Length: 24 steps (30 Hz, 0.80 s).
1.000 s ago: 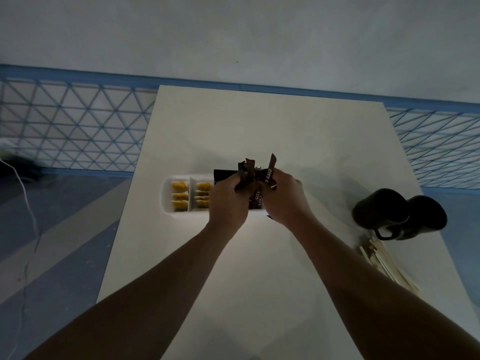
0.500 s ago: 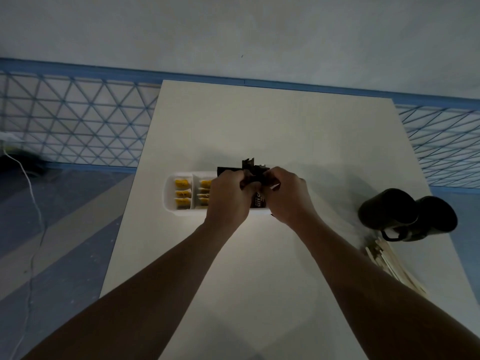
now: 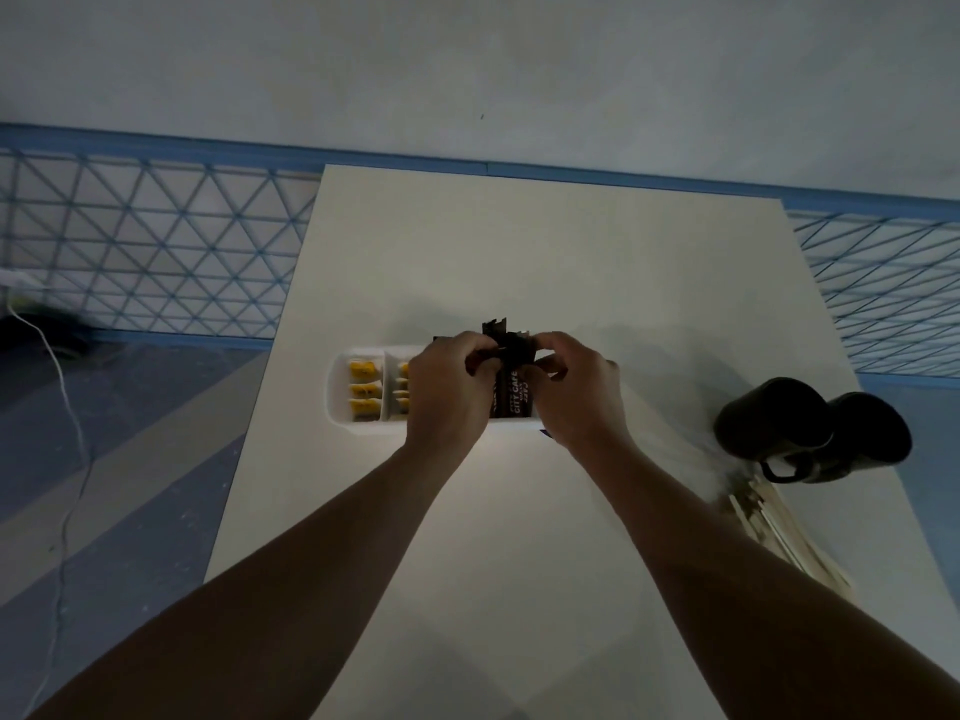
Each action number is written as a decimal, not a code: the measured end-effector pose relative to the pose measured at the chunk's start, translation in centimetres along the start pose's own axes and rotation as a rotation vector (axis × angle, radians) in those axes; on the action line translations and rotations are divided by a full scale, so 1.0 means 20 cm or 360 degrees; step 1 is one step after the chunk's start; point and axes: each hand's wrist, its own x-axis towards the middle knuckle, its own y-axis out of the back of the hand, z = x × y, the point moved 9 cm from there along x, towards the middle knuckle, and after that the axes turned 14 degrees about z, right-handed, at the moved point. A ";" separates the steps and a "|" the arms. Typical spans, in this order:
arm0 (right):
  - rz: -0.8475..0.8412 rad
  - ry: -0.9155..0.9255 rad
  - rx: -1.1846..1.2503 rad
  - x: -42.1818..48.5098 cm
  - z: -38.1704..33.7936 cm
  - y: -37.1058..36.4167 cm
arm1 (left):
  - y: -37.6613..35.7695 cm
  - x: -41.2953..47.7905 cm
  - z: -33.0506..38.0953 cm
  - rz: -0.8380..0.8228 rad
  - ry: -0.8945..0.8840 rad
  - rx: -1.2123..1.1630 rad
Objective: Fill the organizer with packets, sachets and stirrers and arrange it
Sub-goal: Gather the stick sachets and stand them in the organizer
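A white organizer (image 3: 338, 392) lies across the middle of the white table. Its two left compartments hold yellow sachets (image 3: 362, 389). Dark brown coffee packets (image 3: 511, 394) stand bunched in a compartment further right, their tops sticking up between my hands. My left hand (image 3: 445, 389) and my right hand (image 3: 576, 389) both pinch the tops of these packets from either side. The hands hide the rest of the organizer. Wooden stirrers (image 3: 784, 532) lie in a loose pile at the table's right edge.
Two dark mugs (image 3: 810, 428) lie on their sides at the right, just beyond the stirrers. The table (image 3: 545, 262) ends near a blue-trimmed wall at the back. A white cable (image 3: 62, 407) runs over the floor at the left.
The bundle of coffee packets has come down from above the organizer into a compartment. Both hands have stayed on it and lowered with it.
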 end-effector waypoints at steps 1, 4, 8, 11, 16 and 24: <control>0.0002 -0.0024 -0.0004 0.00 0.01 0.00 | 0.00 0.00 -0.01 0.0000 0.0019 0.0006; 0.0015 -0.0054 -0.0053 -0.01 0.04 -0.01 | -0.01 0.00 -0.03 -0.0007 0.0061 0.0021; 0.0023 -0.0037 -0.0102 -0.02 0.05 0.00 | -0.01 0.00 -0.06 -0.0021 0.0145 -0.0020; 0.0027 -0.0077 -0.0083 -0.03 0.05 0.02 | 0.00 0.01 -0.07 -0.0028 0.0205 -0.0093; 0.0113 -0.0009 -0.0140 -0.06 0.04 0.10 | 0.06 0.02 -0.02 0.0012 0.0219 -0.0143; 0.0207 -0.0016 -0.0262 -0.20 0.07 0.23 | 0.13 -0.05 0.02 -0.0058 0.0163 -0.0249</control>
